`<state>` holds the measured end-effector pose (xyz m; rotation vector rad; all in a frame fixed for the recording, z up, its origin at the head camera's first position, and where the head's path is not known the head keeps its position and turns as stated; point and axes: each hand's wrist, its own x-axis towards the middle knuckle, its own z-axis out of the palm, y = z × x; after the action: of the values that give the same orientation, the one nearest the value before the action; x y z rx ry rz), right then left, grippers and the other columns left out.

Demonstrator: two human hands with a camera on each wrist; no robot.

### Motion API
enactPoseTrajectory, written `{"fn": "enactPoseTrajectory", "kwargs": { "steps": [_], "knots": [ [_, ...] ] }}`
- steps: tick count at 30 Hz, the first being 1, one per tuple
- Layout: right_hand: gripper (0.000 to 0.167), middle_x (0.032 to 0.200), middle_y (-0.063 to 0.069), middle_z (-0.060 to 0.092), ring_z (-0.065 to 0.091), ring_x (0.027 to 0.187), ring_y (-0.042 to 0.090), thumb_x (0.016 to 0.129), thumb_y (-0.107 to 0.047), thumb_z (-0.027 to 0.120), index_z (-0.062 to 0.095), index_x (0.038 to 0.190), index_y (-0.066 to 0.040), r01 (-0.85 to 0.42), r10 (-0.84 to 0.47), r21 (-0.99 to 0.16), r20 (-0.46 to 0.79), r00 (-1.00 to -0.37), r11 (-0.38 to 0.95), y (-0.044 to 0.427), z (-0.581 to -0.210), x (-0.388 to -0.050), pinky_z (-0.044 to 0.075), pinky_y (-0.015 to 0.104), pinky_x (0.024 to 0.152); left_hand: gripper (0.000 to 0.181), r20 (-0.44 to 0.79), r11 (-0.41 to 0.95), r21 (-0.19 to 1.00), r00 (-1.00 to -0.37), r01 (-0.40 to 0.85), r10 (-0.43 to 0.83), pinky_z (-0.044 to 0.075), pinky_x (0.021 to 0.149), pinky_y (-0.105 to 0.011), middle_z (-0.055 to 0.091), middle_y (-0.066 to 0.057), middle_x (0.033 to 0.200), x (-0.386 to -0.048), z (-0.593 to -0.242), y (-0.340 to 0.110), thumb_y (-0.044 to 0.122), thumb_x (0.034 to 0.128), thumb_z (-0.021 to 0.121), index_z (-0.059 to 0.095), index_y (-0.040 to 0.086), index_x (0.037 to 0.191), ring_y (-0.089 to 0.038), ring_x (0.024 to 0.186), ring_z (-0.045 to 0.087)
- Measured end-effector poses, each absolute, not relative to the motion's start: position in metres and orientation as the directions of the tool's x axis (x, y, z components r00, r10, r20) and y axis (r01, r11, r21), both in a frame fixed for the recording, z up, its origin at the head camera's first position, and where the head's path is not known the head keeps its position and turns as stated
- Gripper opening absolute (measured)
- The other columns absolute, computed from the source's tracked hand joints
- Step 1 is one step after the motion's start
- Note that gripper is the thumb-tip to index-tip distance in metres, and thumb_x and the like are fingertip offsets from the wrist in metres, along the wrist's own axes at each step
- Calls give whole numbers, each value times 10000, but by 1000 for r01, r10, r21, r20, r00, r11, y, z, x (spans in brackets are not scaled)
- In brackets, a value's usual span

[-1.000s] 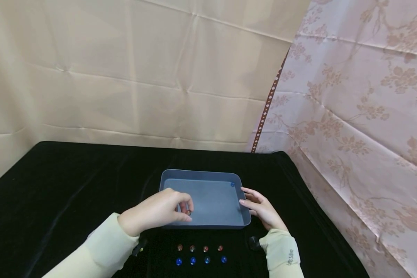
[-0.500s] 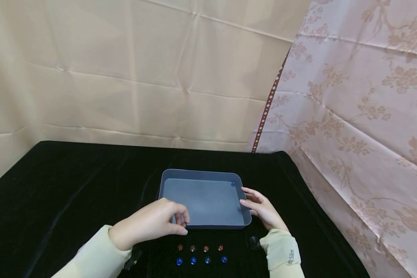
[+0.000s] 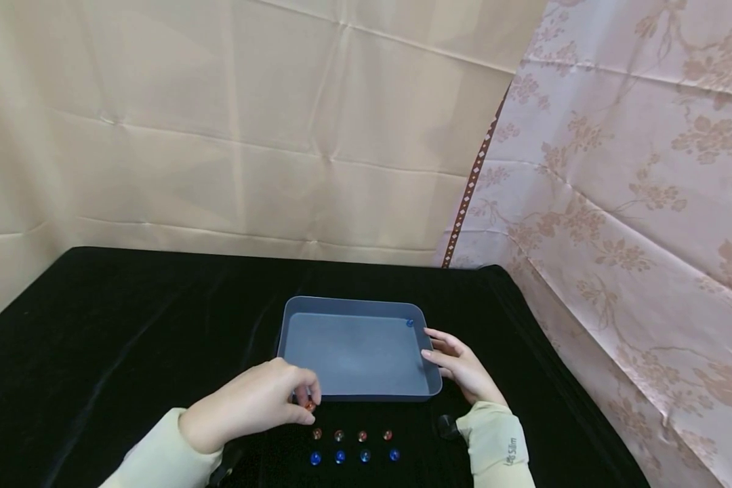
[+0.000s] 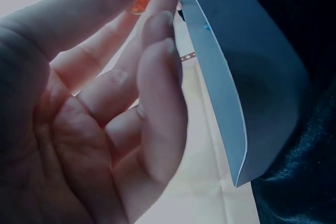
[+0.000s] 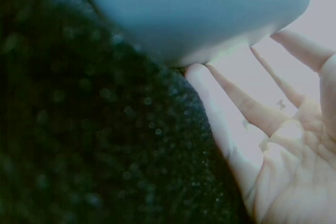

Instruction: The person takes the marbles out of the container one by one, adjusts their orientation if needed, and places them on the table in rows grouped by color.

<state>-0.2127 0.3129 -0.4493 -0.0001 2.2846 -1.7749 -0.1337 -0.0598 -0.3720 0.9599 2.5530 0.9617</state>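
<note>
In the head view my left hand [image 3: 256, 403] pinches an orange-red glass marble [image 3: 310, 407] just outside the near left corner of a blue-grey tray [image 3: 356, 396]. The left wrist view shows this marble [image 4: 140, 1] at the fingertips, beside the tray wall [image 4: 231, 114]. My right hand [image 3: 463, 369] lies against the tray's right side, its extended fingers touching the outer wall, as the right wrist view also shows. One small blue marble [image 3: 410, 323] sits in the tray's far right corner.
In front of the tray, a row of several reddish and clear marbles [image 3: 362, 436] lies above a row of several blue marbles [image 3: 364, 457]. Black cloth [image 3: 158, 325] covers the table. Beige and floral curtains [image 3: 219, 135] hang behind and to the right.
My left hand has moved from over the tray back towards the near left, over its front rim, still pinching the orange-red marble. My right hand stays in place at the tray.
</note>
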Motion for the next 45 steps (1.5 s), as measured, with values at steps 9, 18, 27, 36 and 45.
{"fn": "enactPoseTrajectory", "kwargs": {
  "steps": [9,18,27,36,45],
  "knots": [
    [577,1505,233,409,570,1232,293,965,-256,635,424,1486,-126,156,-157,-953,-201,-967,260,313,-449,-212,512,434,992,106,-39,571,662,-738,486,673,451,561,-208,637,183,711,-129,-377,-62,215,823,795,709,209,884,46,628,546],
    [573,1504,226,414,564,1242,298,963,-263,637,431,1483,-137,159,-151,-951,-204,-967,265,313,-449,-212,516,429,987,101,-76,581,673,-739,457,670,445,550,-213,618,200,693,-129,-382,-65,218,821,788,710,223,884,38,611,542],
    [572,1504,222,416,552,1255,304,964,-254,634,428,1486,-139,163,-153,-950,-209,-966,265,313,-450,-214,502,448,1009,102,-80,577,678,-734,456,675,438,562,-208,635,184,676,-129,-390,-67,213,812,796,729,210,889,41,603,539],
    [583,1509,231,405,555,1248,290,965,-246,637,418,1491,-126,163,-161,-951,-209,-965,263,313,-448,-213,505,434,1007,76,-95,581,684,-736,440,670,454,562,-205,648,164,670,-131,-396,-67,184,821,784,742,170,883,27,567,552],
    [579,1499,217,426,564,1234,285,952,-250,656,441,1479,-139,159,-154,-953,-203,-967,256,313,-449,-213,515,428,991,72,-102,591,692,-754,415,649,449,545,-212,638,158,637,-132,-400,-67,176,829,780,748,167,893,5,527,549]
  ]
}}
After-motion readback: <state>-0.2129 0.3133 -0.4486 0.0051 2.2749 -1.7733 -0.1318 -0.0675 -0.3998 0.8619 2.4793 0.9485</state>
